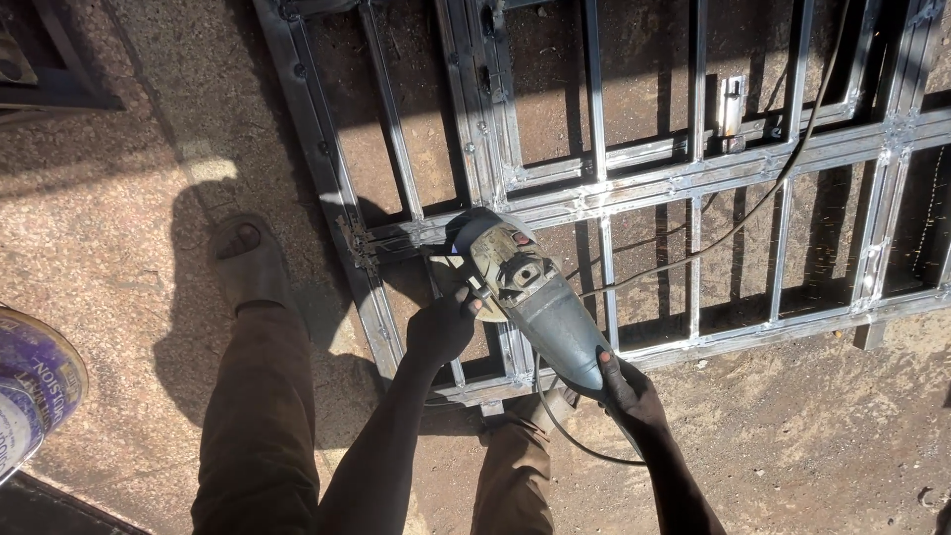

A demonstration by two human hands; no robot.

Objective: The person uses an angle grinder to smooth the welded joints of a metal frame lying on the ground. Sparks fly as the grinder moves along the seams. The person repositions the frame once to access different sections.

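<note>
1. Trouser-clad legs [260, 416] fill the bottom of the view, closest to the lens; one foot in a grey sandal [248, 260] stands on the ground to the left of the gripping hands.
2. Beyond the hands, a large welded steel frame [693, 178] of bars and rectangular openings lies flat on the dirt ground [812, 436], stretching up and to the right.
3. Held between both hands, a grey angle grinder [530, 297] points up and left, its guarded disc end resting on a frame bar just above the left hand.
4. The left hand [443, 327] is closed on the grinder's front, near the head, fingers wrapped on its left side.
5. The right hand [629, 391] is clenched around the grinder's tail end, below and right of the left hand.
6. A thin black cable [753, 203] runs from the tail grip, looping under the right hand, then across the frame to the upper right.
7. Far left of both grips, a round container's rim [30, 396] shows at the edge.
</note>
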